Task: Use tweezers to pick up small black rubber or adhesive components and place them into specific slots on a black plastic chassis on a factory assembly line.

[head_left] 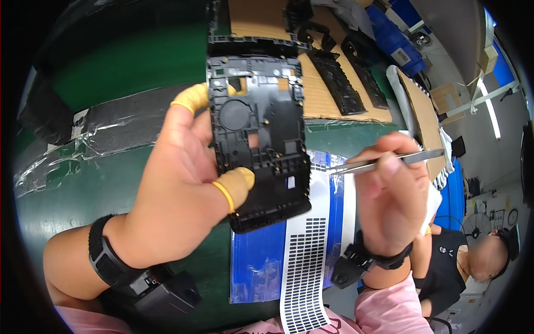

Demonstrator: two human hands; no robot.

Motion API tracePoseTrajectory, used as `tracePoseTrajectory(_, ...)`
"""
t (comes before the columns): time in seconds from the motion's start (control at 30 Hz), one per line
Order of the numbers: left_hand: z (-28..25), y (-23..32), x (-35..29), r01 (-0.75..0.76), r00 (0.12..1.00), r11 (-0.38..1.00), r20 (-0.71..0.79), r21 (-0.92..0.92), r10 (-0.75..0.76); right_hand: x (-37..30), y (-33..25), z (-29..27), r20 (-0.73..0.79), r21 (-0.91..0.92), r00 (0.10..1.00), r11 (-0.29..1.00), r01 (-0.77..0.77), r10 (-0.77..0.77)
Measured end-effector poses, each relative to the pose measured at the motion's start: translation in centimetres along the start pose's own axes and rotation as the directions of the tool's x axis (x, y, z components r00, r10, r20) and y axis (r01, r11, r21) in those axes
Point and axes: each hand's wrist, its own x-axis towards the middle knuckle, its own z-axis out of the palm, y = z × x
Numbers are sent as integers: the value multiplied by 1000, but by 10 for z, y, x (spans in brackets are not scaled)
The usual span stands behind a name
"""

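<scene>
The left hand (172, 203) grasps the black plastic housing (272, 125) over the upper left of the sticker sheet (318, 203). To its right, the right hand (386, 195) pinches tweezers (418, 157); whether they carry something, I cannot tell. The sheet's bare stretch suggests work partway; many stickers remain.

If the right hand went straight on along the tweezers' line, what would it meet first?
Probably the right edge of the black plastic housing, just left of the tweezers. The white label sheet shows behind that line; depth is unclear, so they might touch it first.
</scene>
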Motion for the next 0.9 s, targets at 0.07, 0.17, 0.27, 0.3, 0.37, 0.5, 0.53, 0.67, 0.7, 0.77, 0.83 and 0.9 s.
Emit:
tracePoseTrajectory(0.07,-3,0,2,-45,998,998,-38,-32,43,2,-4,-4,-73,-45,996,998,40,-43)
tracePoseTrajectory(0.17,5,1,6,-42,995,997,-94,-64,36,3,3,-23,-115,-119,991,990,-78,64)
tracePoseTrajectory(0.27,7,0,7,-44,994,997,-105,-71,36,2,24,-34,-164,-102,972,977,-188,169)
tracePoseTrajectory(0.3,7,1,7,-32,993,995,-117,-94,21,2,31,-37,-178,-89,965,973,-211,193)
tracePoseTrajectory(0.37,8,2,7,-35,992,991,-126,-127,19,4,36,-38,-202,-60,953,969,-240,224)
tracePoseTrajectory(0.5,4,6,7,-3,989,989,-148,-149,-20,6,42,-38,-162,-72,963,971,-227,214)
tracePoseTrajectory(0.53,4,6,7,6,984,987,-175,-163,-35,6,42,-37,-175,-86,960,967,-238,220)
tracePoseTrajectory(0.67,2,4,9,5,982,982,-184,-188,-40,6,41,-38,-175,-112,956,960,-256,234)
tracePoseTrajectory(0.7,2,4,9,16,978,981,-199,-195,-55,6,42,-38,-173,-112,956,960,-257,236)
tracePoseTrajectory(0.77,3,5,9,26,974,979,-216,-201,-70,6,45,-37,-171,-113,962,966,-234,212)
tracePoseTrajectory(0.83,2,6,9,37,976,980,-205,-198,-79,6,45,-36,-180,-115,960,964,-238,216)
tracePoseTrajectory(0.9,3,5,10,41,974,977,-209,-211,-86,6,44,-35,-189,-117,958,963,-241,217)
